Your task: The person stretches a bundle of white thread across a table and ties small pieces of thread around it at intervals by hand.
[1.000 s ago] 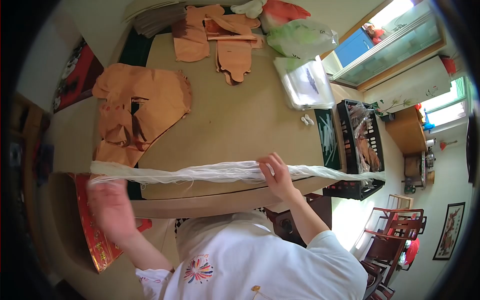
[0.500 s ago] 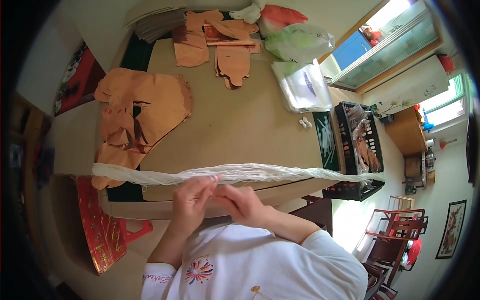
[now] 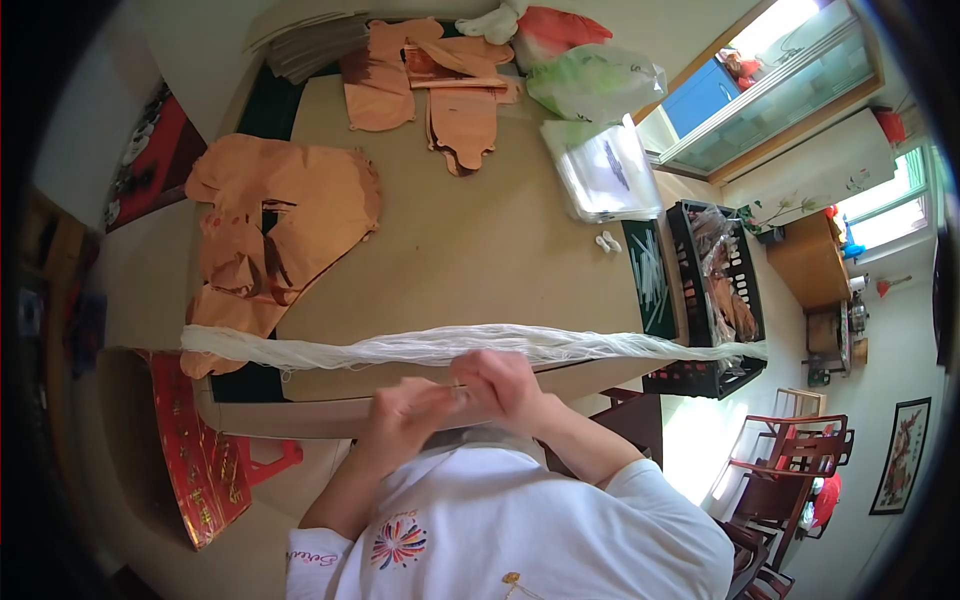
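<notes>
Long white thread bundle (image 3: 450,345) laid along the counter (image 3: 450,250) near edge, left hand (image 3: 405,420) and right hand (image 3: 505,385) held touching just below it, fingers (image 3: 468,375) pinched together, contents too fine to tell, orange paper cut-outs (image 3: 280,220) beyond the bundle, black crate (image 3: 715,290) at right.

Left hand (image 3: 405,418) and right hand (image 3: 507,385) meet just below the white thread bundle (image 3: 320,348) on the table (image 3: 470,240), perhaps pinching strands.
</notes>
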A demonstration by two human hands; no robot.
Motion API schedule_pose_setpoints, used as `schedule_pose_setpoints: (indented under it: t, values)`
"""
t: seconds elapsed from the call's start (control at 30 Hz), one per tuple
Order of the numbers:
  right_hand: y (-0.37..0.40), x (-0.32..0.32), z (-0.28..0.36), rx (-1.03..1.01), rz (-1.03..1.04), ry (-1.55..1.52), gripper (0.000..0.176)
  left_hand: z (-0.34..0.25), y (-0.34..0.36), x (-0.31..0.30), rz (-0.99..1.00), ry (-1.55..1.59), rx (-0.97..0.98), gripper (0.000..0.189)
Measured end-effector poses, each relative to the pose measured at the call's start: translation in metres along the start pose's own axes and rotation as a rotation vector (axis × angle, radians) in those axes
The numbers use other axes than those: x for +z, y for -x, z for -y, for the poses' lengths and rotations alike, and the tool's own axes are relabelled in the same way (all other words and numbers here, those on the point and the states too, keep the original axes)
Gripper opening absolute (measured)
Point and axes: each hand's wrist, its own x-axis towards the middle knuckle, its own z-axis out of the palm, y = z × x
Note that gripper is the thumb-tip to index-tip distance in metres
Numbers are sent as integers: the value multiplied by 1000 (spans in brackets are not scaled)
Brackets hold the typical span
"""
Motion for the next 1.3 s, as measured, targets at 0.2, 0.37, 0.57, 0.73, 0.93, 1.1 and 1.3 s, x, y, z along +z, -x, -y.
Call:
schedule_pose_setpoints:
  t: [0.2,0.37,0.57,0.73,0.93,1.1,1.3]
  values:
    - [14,19,-5,-23,211,36,14,1,-14,-8,-207,78,76,9]
    - [4,-3,-15,-29,58,64,17,3,-4,0,112,114,65,9]
    - [14,9,-6,-121,276,-4,20,-2,-17,-9,-147,92,119,9]
    - [-3,-3,-23,-8,59,172,17,-7,-10,-1,118,132,144,9]
    - [3,-2,-9,-22,162,73,14,9,-19,-7,-71,-463,216,9]
    - [11,-1,-22,50,269,27,18,-10,-13,5,-46,101,210,7]
    - [4,-11,-17,25,152,49,21,2,-8,7,76,-227,150,9]
